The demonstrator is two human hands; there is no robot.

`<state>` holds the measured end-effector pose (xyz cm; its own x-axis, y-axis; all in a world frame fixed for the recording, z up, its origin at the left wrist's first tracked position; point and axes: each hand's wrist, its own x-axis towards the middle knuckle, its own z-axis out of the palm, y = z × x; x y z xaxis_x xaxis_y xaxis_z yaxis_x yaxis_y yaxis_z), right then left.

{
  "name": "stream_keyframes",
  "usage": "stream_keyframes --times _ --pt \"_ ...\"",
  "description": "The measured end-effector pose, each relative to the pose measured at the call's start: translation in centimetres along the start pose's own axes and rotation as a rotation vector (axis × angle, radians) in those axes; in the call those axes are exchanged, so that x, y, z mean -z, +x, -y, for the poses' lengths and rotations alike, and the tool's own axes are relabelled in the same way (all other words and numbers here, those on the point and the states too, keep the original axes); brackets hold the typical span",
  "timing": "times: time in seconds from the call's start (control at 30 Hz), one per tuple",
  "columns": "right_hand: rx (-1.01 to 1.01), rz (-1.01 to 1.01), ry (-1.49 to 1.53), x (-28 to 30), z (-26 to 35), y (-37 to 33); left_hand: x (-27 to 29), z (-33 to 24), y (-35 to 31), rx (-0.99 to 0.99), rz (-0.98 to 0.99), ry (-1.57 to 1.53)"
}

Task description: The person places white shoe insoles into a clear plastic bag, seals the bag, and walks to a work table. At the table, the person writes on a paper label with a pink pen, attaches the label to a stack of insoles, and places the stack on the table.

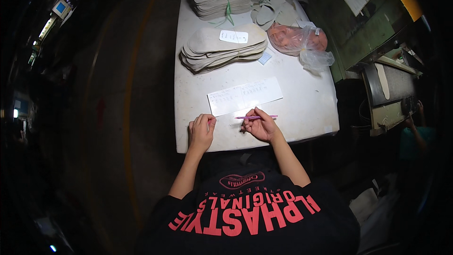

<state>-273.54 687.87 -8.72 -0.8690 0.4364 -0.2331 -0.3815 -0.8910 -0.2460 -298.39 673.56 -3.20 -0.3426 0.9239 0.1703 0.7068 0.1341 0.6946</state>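
A slim pink-purple pen (270, 116) lies across the fingers of my right hand (261, 126), which is closed around it near the table's front edge. My left hand (202, 131) rests on the table to the left with its fingers curled together. Something small and pinkish shows at its fingertips, too small to name. Just beyond both hands lies a white paper booklet (245, 97), spread flat, with handwriting on both halves. Neither hand covers the writing.
Behind the booklet sits a stack of grey sole-shaped pieces (222, 49) with a white label (233, 36) on top. Farther back are tied stacks (222, 1) and a clear plastic bag (302, 42) of orange pieces. A dark shelf unit (382, 85) stands right of the white table (309, 108).
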Motion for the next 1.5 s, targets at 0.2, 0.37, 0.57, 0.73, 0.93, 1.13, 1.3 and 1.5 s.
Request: stream_keyframes --times 0.2,0.37,0.57,0.73,0.93,1.13,1.3,1.5 --pt "0.028 0.054 -0.125 0.0 -0.4 -0.4 -3.1 -2.6 -0.5 -0.030 0.075 -0.060" --pt "0.061 0.021 -0.232 0.1 -0.7 -0.4 -3.2 -2.0 -0.2 -0.057 0.103 -0.064" --pt "0.072 0.018 -0.241 0.1 -0.8 -0.4 -3.5 -1.9 0.1 -0.045 0.095 -0.094" --pt "0.044 -0.071 -0.365 0.1 -1.3 -0.2 -3.5 -2.4 -0.1 -0.097 0.112 -0.025" --pt "-0.047 -0.079 -0.310 -0.3 -1.1 0.3 -4.8 -3.8 0.4 -0.078 0.191 -0.177" --pt "-0.080 0.010 -0.269 -0.2 -0.9 0.5 -3.7 -2.8 2.4 -0.082 0.180 -0.175" --pt "-0.076 0.077 -0.149 0.5 -0.8 0.5 -2.5 0.3 4.7 0.244 -0.141 0.219" --pt "-0.057 0.121 -0.209 0.3 -0.9 0.3 -3.4 5.2 7.1 0.530 0.114 -0.048"
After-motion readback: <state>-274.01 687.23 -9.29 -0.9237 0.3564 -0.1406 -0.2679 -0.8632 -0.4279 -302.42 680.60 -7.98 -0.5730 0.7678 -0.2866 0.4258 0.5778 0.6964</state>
